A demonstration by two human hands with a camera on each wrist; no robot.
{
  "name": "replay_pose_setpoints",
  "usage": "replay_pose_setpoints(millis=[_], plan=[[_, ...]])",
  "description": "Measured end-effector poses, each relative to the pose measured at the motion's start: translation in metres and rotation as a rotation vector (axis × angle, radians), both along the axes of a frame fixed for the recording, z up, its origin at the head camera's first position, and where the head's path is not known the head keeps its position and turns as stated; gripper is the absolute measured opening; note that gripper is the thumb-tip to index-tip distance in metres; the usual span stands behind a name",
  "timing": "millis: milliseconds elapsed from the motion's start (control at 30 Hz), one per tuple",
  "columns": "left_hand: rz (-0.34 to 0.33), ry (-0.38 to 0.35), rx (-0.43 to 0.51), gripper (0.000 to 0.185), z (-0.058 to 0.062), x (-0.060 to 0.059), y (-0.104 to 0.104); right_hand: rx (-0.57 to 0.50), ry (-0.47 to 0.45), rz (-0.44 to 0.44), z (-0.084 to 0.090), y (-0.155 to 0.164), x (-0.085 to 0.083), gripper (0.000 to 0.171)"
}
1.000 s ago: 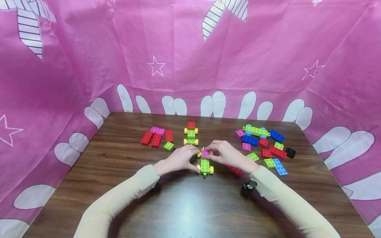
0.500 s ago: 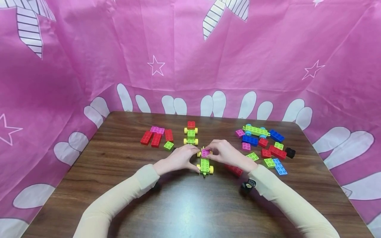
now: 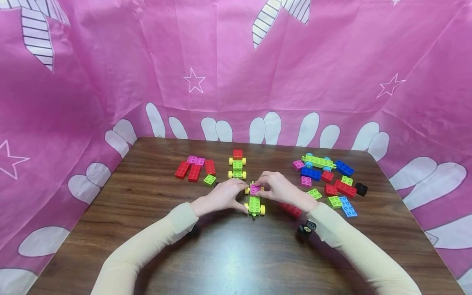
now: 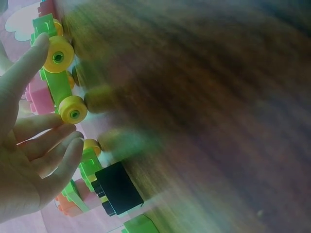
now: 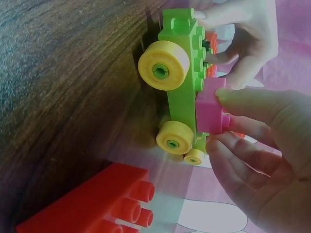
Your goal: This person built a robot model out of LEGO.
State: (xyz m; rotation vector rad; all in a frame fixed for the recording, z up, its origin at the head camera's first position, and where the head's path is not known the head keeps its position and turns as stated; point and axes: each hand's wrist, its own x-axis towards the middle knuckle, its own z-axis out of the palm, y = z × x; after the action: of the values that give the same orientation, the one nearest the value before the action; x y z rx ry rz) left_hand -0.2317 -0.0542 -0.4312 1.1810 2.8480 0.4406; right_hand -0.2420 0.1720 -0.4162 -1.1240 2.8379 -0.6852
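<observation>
A green toy car base (image 3: 254,205) with yellow wheels stands on the table between both hands. My left hand (image 3: 223,196) holds it from the left side, thumb at the near wheel and fingers by the far one. On the far end of the base sits a pink brick (image 5: 210,106), pinched between the thumb and fingers of my right hand (image 3: 278,189). In the right wrist view the brick lies against the base, with bare studs beside it. Behind stands a second green car base (image 3: 237,165), carrying a red brick (image 3: 237,154) at its far end.
Several red and pink bricks lie left, with a small green brick (image 3: 209,180). At the right are a green base with blue wheels (image 3: 318,161) and several loose bricks. A red brick (image 5: 92,199) lies near the right hand, a black brick (image 4: 119,189) near the left.
</observation>
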Motion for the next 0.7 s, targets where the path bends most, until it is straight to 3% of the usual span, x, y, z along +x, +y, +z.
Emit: replay_pose_setpoints(millis=[433, 700], plan=[[0.009, -0.039, -0.016, 0.08, -0.0007, -0.0002, 0.0005, 0.006, -0.022, -0.012, -0.0005, -0.0036, 0.0, 0.024], [0.0, -0.009, -0.003, 0.079, -0.0008, -0.0003, 0.0002, 0.017, -0.011, -0.011, 0.0014, -0.0053, -0.0018, 0.02]])
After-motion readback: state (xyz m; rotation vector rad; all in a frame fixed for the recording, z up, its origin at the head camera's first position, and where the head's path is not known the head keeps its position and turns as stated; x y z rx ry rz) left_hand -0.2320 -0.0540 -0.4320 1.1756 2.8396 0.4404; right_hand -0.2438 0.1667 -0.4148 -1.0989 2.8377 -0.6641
